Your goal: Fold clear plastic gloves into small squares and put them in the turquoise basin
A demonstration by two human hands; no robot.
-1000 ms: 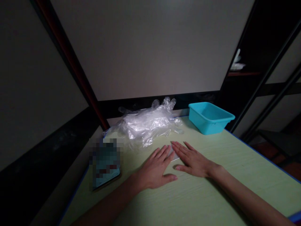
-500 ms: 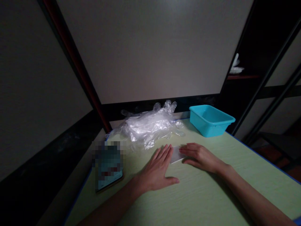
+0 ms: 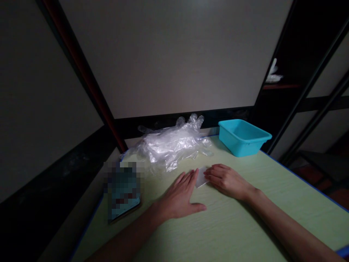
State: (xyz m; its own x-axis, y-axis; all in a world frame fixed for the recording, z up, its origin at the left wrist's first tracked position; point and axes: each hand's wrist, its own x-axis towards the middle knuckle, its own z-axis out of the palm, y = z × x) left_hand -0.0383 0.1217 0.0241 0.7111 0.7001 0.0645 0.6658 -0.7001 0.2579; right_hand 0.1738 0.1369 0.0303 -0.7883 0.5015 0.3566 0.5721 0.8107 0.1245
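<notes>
The fingers (image 3: pixel 192 177) of the left hand (image 3: pixel 178 200) are held nearly together, thumb spread; those of the right hand (image 3: pixel 229 182) are bent, any pinch untellable. By the bench's (image 3: pixel 231 225) far edge, clear plastic gloves (image 3: pixel 174 143) are heaped, left of a turquoise basin (image 3: pixel 242 140). A blurred device (image 3: pixel 125 196) is seen leftward. The translucent sheet (image 3: pixel 201 177) is laid flat, touched by both hands.

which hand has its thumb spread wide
The left hand: its thumb sticks out, well apart from its fingers, while on the right hand no thumb shows.
</notes>
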